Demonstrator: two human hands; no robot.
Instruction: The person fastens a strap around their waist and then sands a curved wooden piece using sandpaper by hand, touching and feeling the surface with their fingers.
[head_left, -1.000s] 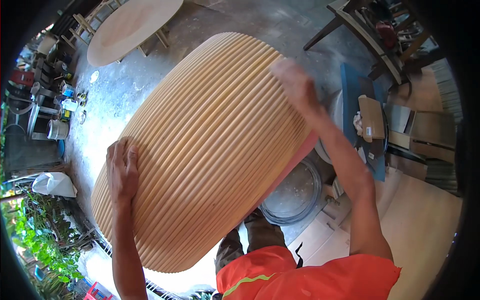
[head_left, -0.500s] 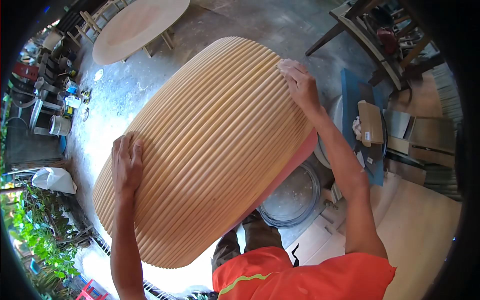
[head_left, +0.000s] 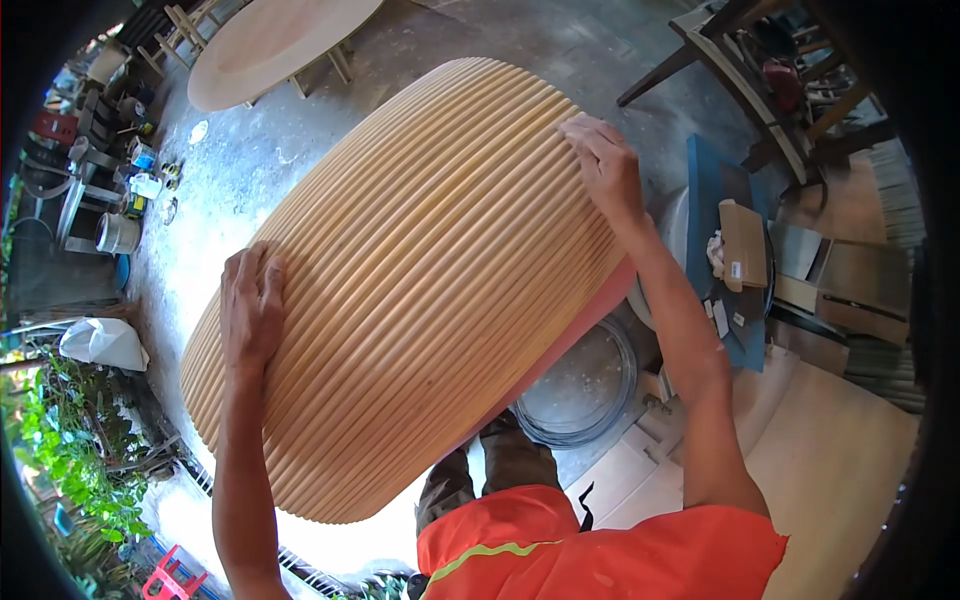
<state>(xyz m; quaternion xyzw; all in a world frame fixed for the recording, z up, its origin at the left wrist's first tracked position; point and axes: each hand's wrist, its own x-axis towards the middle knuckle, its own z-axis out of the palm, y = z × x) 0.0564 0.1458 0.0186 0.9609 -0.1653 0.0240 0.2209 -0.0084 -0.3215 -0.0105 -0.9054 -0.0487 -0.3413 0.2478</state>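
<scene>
A large rounded wooden piece (head_left: pixel 400 270), its face covered in long parallel ribs, lies slantwise before me. My left hand (head_left: pixel 252 305) rests on its left side, fingers stretched over the ribs and holding nothing. Near the upper right edge, my right hand (head_left: pixel 608 175) presses a pale piece of sandpaper (head_left: pixel 577 122) against the ribs. Its fingers are closed together and hide most of the sheet. A smooth pinkish side (head_left: pixel 575 330) shows below the ribbed face at the right.
Below the piece, a coil of wire (head_left: pixel 590 435) lies on the floor by my legs. On the right stand a blue board (head_left: pixel 700 170) and a cardboard box (head_left: pixel 742 245). An oval tabletop (head_left: pixel 270 50) is at the back. Paint cans, a white sack (head_left: pixel 103 343) and plants line the left.
My right hand has shifted slightly along the ribs with the sandpaper. My left hand stays on the wood. The whole view has tilted a little, so the surroundings sit slightly higher.
</scene>
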